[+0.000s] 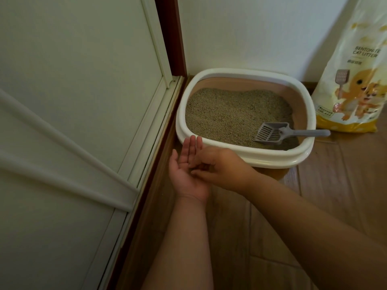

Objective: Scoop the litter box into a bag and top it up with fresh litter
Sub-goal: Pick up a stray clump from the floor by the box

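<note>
The left hand (185,174) lies palm up with its fingers straight and close together, holding nothing. The right hand (219,166) crosses over it from the right, its fingers curled down so that the tips touch the left palm; whether anything is pinched between them cannot be told.

Both hands hover over a wooden floor (335,185) of brown planks, in the corner of a room. Just beyond the fingertips of the left hand sits the litter box (240,152), a cream tub with a wide rolled rim and a tan inner wall, pushed up against a white wall (251,34). Grey-brown litter (230,114) fills its bottom. A grey slotted scoop (278,133) rests in the box beyond and to the right of the right hand, its head on the litter and its handle lying across the right rim, sticking out over the floor.

Further right of the box, well apart from both hands, a white and yellow bag of cat litter (356,84) stands upright on the floor against the wall. To the left of the left hand runs a dark red-brown door frame (173,38), and beyond it a pale sliding door (73,101) with raised rails.
</note>
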